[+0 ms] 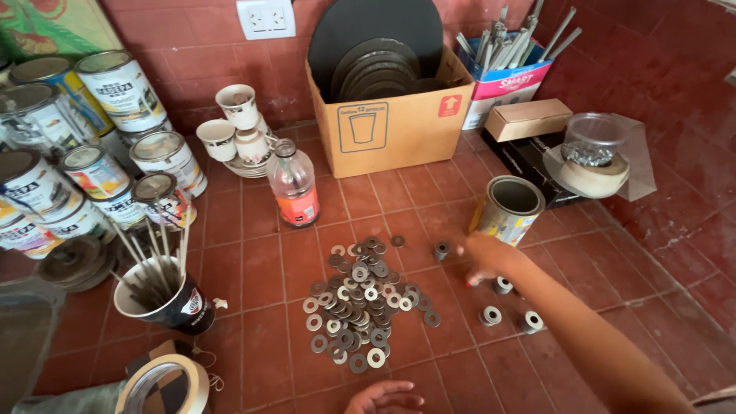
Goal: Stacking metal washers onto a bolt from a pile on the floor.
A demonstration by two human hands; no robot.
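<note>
- At centre frame in the head view, the right hand [484, 259] reaches over the tiled floor [253, 261] toward a small washer stack [441, 250]; it is blurred, so whether its fingers are wide or pinched I cannot tell.
- A hasty sweep could topple the nearby stacks [502, 285] (four stand close together).
- At bottom centre, the left hand [383, 399] rests with fingers loosely spread, empty, just below the washer pile [356, 303], which a nudge could scatter.

My right hand [484, 259] is blurred, its fingers indistinct. My left hand [383, 398] is cut off by the bottom edge.
</note>
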